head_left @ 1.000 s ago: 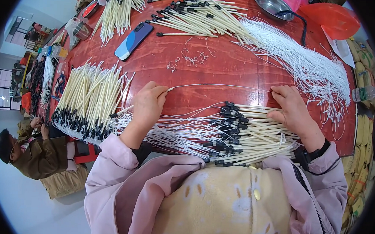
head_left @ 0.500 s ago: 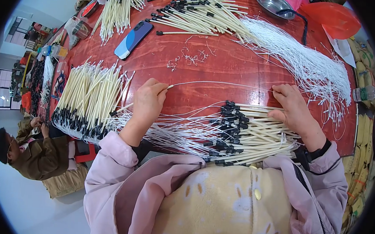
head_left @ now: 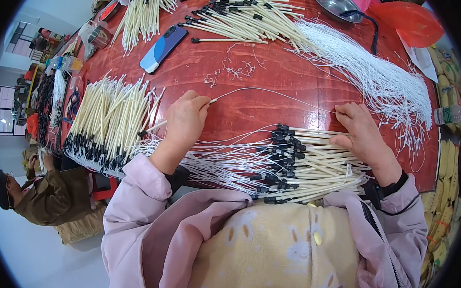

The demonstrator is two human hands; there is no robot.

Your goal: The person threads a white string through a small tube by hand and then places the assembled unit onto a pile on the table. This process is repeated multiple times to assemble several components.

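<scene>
My left hand (head_left: 185, 119) is closed around a thin cream tube (head_left: 157, 126), whose tip pokes out past the fingers and whose black end lies toward the left pile. From that tip a white cord (head_left: 276, 92) bows in a slack arc across to my right hand (head_left: 362, 132), where thumb side apart, the fingertips pinch its far end. Below the cord lies a heap of cream tubes (head_left: 324, 165) with black ends, their white cords (head_left: 213, 166) trailing left. Left of my left hand stands another bundle of cream tubes (head_left: 113, 116).
On the red table (head_left: 277, 67) lie a blue phone (head_left: 163, 49), cord scraps (head_left: 240, 68), more tubes (head_left: 243, 18) and a long bunch of white cords (head_left: 372, 73). A metal bowl (head_left: 337, 5) and red plastic bag (head_left: 409, 24) are at the back right. Another person (head_left: 48, 191) sits at left.
My left hand has shifted slightly up and right with the tube, and the cord bows higher. My right hand stays put. At the left, the other person's hands have moved.
</scene>
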